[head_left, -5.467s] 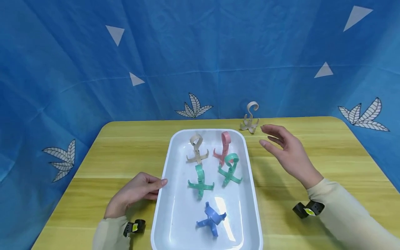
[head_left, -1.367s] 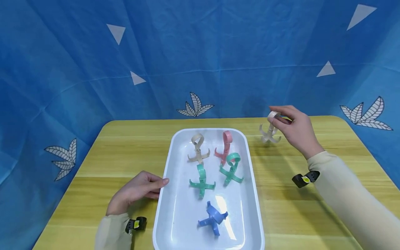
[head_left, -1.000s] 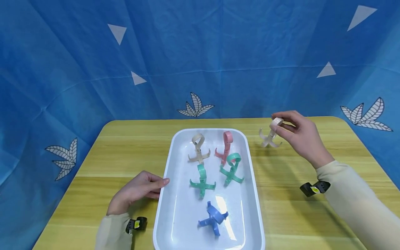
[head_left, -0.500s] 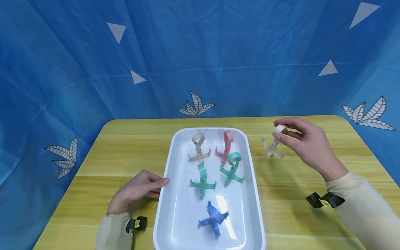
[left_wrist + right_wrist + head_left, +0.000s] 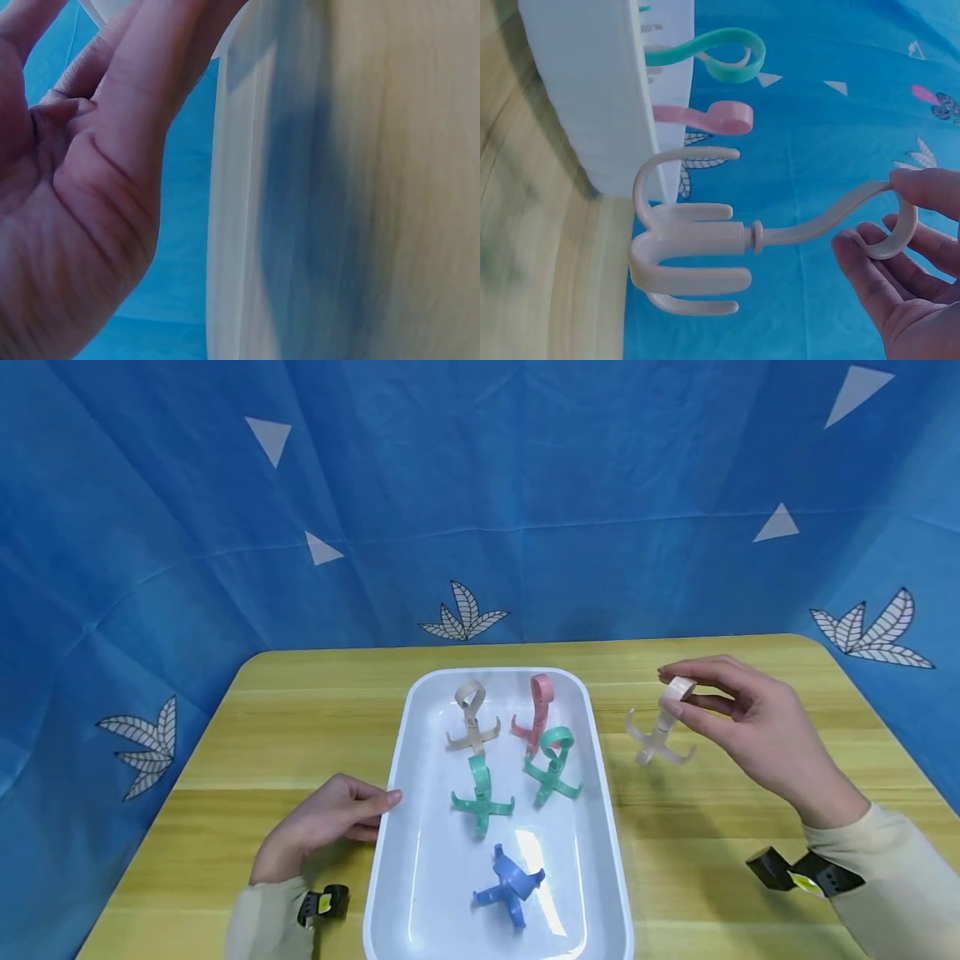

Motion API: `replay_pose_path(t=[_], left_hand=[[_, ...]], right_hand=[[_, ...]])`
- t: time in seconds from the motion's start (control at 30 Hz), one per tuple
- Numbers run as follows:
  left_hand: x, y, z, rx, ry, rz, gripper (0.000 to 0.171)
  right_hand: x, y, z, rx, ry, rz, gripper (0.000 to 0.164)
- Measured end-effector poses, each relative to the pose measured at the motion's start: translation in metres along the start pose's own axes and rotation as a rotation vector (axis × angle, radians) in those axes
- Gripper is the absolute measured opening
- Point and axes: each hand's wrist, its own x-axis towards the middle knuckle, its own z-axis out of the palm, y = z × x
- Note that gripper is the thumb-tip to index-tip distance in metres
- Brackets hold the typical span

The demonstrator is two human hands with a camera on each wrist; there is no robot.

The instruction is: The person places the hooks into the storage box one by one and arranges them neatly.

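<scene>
My right hand (image 5: 757, 727) pinches the curled top of a beige four-pronged hook hanger (image 5: 663, 722) to the right of the tray. In the right wrist view, thumb and fingertips meet the hanger's curl (image 5: 904, 232), and its prongs point away from the hand. My left hand (image 5: 330, 818) grips the left rim of the white tray (image 5: 427, 893), thumb over the edge; its other fingers are partly hidden. Inside the tray lie another beige hanger (image 5: 473, 727), a pink hanger (image 5: 538, 714), two green hangers (image 5: 482, 802) and a blue hanger (image 5: 510, 885).
The wooden table (image 5: 300, 710) reaches back to a blue cloth backdrop (image 5: 480, 485) printed with leaves and triangles. The tray takes up the middle, its near end cut off by the frame. Camera straps sit on both wrists.
The beige hanger stood at the table's back edge; my right hand has taken hold of its curl and brought it right and nearer. My left hand stays on the tray rim.
</scene>
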Motion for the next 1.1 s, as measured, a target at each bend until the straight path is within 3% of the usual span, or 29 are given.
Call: replay_pose_path(t=[0.53, 0.77, 0.93, 1.1], left_hand=[[0.003, 0.006, 0.001, 0.024, 0.012, -0.004, 0.048], [0.002, 0.005, 0.001, 0.02, 0.012, -0.001, 0.048], [0.0, 0.004, 0.001, 0.024, 0.012, 0.002, 0.048], [-0.001, 0.002, 0.0, 0.019, 0.008, 0.002, 0.049]], right_hand=[[-0.015, -0.02, 0.002, 0.022, 0.009, -0.151, 0.043], [-0.019, -0.032, 0.004, 0.01, -0.022, -0.133, 0.046], [-0.022, -0.036, 0.008, 0.021, -0.054, -0.223, 0.053], [-0.023, -0.036, 0.014, 0.125, -0.099, -0.296, 0.054]])
